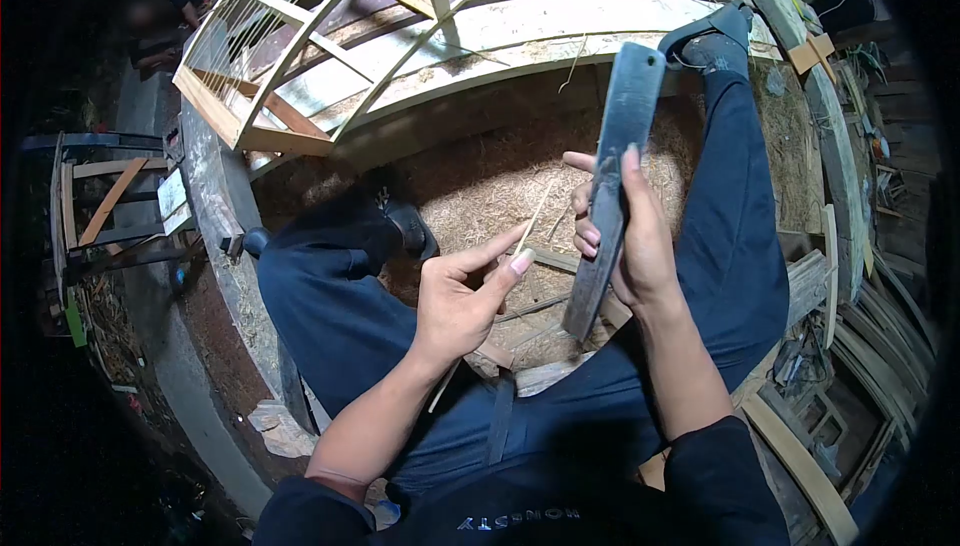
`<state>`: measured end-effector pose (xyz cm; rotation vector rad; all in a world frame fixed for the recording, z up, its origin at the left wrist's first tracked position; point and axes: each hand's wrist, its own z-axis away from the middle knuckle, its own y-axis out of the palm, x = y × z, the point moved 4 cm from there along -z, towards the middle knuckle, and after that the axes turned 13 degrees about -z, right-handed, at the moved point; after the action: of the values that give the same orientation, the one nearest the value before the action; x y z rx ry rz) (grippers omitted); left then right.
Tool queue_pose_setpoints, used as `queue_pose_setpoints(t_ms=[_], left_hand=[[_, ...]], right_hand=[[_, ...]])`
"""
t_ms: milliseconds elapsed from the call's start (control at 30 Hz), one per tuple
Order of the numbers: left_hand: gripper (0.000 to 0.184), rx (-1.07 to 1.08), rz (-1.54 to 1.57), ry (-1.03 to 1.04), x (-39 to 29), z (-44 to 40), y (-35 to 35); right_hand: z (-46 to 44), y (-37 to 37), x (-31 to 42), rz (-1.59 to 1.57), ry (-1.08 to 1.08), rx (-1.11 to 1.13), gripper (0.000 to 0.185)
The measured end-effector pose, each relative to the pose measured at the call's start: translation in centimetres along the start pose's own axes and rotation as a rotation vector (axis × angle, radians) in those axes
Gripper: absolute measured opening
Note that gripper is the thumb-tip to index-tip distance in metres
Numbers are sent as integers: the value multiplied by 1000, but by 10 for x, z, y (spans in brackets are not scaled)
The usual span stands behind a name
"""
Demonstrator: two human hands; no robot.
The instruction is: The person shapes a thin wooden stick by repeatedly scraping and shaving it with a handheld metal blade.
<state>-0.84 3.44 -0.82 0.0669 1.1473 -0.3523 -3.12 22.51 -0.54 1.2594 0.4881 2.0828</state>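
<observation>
My left hand (458, 308) pinches a thin pale wooden strip (537, 211) between thumb and fingers. The strip slants up to the right, and its lower end shows below my wrist. In my right hand (640, 241) is a broad knife (630, 96), with my fingers wrapped around its middle and my thumb along it. Its wide grey blade points up and has a small hole near the top corner; the dark narrower end hangs below my hand. Blade and strip are apart. Both hands are above my lap, between my spread legs.
Wood shavings (490, 201) cover the ground between my legs. Ahead, a slatted wooden frame (290, 56) rests on a pale plank bench (540, 36). Wooden beams flank me on both sides, with stacked lengths of wood (880, 366) at right and a wooden chair-like frame (110, 201) at left.
</observation>
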Motion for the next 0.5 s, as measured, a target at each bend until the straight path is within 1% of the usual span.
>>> queue_pose_setpoints(t_ms=[33, 133, 167, 200, 267, 333, 400, 433, 467, 500], left_hand=[[37, -3, -1, -1, 0, -1, 0], [39, -22, 18, 10, 0, -3, -4], [37, -22, -10, 15, 1, -4, -5], [36, -22, -38, 21, 2, -5, -6], [37, -42, -27, 12, 4, -9, -4], [38, -56, -22, -2, 5, -11, -5], [36, -17, 40, -124, 9, -11, -6], [36, -9, 34, -126, 8, -11, -4], [36, -4, 28, -103, 6, -12, -2], [36, 0, 22, -78, 4, -13, -2]], right_hand=[[1, 0, -4, -78, 38, 62, 71], [14, 1, -14, -148, 45, 28, 69], [21, -1, -16, -97, 33, 45, 66], [26, -3, -20, -99, 36, 49, 66], [33, -9, -26, -69, -32, 2, 64], [30, -9, -30, -32, -36, -13, 66], [23, -5, -35, 107, -17, 55, 68], [21, 1, -38, 138, -58, -23, 65], [19, -8, -43, 260, -23, 66, 58], [19, -4, -43, 284, -54, 55, 56]])
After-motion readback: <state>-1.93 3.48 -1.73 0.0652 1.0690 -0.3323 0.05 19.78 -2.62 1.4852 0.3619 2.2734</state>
